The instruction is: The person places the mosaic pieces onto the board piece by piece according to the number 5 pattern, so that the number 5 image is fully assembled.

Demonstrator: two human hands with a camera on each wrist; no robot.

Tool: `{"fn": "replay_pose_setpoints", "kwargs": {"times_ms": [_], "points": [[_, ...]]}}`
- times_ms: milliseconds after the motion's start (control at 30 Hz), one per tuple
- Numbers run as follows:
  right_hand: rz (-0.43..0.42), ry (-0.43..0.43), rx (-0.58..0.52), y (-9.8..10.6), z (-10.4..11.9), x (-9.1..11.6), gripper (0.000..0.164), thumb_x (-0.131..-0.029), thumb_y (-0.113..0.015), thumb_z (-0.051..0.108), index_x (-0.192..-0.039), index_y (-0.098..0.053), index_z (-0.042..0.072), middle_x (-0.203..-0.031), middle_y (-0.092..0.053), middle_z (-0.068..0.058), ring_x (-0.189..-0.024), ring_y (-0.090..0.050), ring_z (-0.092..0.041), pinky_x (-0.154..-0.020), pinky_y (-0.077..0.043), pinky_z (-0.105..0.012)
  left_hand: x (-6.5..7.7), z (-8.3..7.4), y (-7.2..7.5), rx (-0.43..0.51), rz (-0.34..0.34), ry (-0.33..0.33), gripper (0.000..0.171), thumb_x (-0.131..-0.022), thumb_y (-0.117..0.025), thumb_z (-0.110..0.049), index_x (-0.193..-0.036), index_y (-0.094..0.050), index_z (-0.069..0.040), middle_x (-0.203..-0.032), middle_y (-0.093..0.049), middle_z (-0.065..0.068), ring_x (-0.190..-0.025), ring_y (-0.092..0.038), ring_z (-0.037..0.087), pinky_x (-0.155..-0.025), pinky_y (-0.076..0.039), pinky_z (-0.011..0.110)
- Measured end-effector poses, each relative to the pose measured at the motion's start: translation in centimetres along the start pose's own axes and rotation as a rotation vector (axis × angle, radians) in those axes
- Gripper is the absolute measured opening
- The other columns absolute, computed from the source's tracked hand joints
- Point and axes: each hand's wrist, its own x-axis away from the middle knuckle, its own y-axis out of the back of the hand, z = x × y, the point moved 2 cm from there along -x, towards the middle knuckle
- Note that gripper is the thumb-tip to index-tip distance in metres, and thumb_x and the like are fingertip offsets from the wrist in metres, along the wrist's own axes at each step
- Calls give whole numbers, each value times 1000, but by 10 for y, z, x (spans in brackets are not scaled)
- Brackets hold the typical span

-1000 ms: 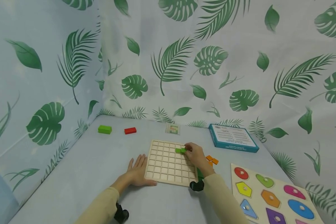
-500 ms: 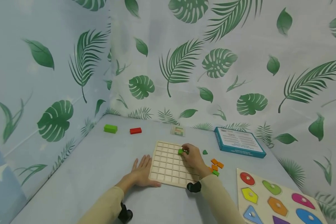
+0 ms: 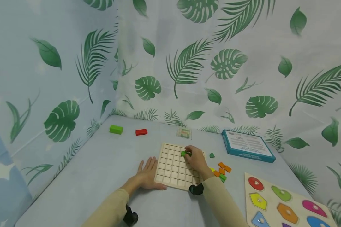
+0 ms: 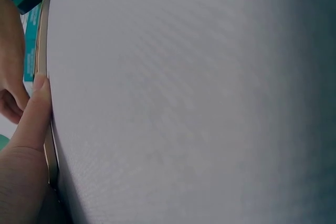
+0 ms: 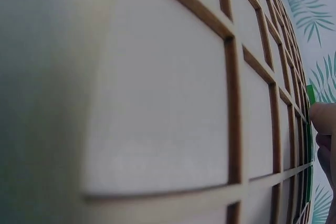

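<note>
My left hand [image 3: 148, 175] rests on the table with its fingers spread, against the left side of a pale wooden grid board [image 3: 170, 167]. Its thumb lies along the board's near edge, as the left wrist view shows too. Over the far right part of the board, my right hand [image 3: 196, 158] pinches a small green tile [image 3: 189, 154], partly hidden by its fingers. Just left of those fingertips, another green tile [image 3: 183, 153] sits on the grid. In the right wrist view, the thumb is close to green at the board's far side.
Right of the board lie several orange tiles [image 3: 222, 165], a green piece [image 3: 223, 177] and a dark green piece [image 3: 212, 155]. Farther right are a shape puzzle [image 3: 270, 195] and a blue box [image 3: 248, 145]. A pattern card [image 3: 184, 132], red block [image 3: 141, 132] and green block [image 3: 116, 129] stand behind.
My right hand has moved left over the board, bringing its fingers over the second green tile. The head view has turned left, uncovering pieces right of the board. My left hand stays at the board's edge.
</note>
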Motion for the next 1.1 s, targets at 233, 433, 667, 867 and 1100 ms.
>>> {"fn": "replay_pose_setpoints", "kwargs": {"times_ms": [233,433,667,867,1100], "points": [[5,-21,19,-1,2,-1,29,-83,-69,-1,-112,-64,0,-100,-64,-11,-97,-60,-29,-80,-51,-41,0,0,0,-22,-4,3,118,-73,-62,-71,-149,-12,4,-156,-6,20,-143,0,33,-109,2,55],[-5,-13,41,-2,1,-2,29,-82,-69,-2,-110,-64,-1,-99,-65,-11,-95,-61,-28,-79,-51,-41,-2,1,-1,-22,-9,-2,118,-73,-62,-71,-148,-12,4,-155,-7,20,-143,0,32,-109,1,55],[-9,-13,46,-4,1,-2,30,-82,-70,-1,-111,-64,-2,-100,-65,-12,-96,-61,-29,-81,-51,-42,-10,9,-13,-7,-24,-14,121,-71,-59,-75,-150,-7,2,-156,-2,19,-143,7,30,-108,8,53],[-5,-13,54,0,-1,3,30,-83,-70,2,-112,-64,-1,-102,-65,-12,-101,-59,-30,-84,-49,-43,-11,9,-17,1,-34,-14,123,-69,-59,-77,-149,-8,3,-156,-4,20,-143,5,31,-109,8,53],[-27,-18,50,20,-8,12,29,-86,-66,1,-115,-62,-3,-104,-64,-15,-101,-59,-33,-81,-50,-44,-3,1,-4,13,-4,-7,118,-72,-64,-69,-149,-11,4,-155,-6,21,-143,3,33,-109,6,54]]}}
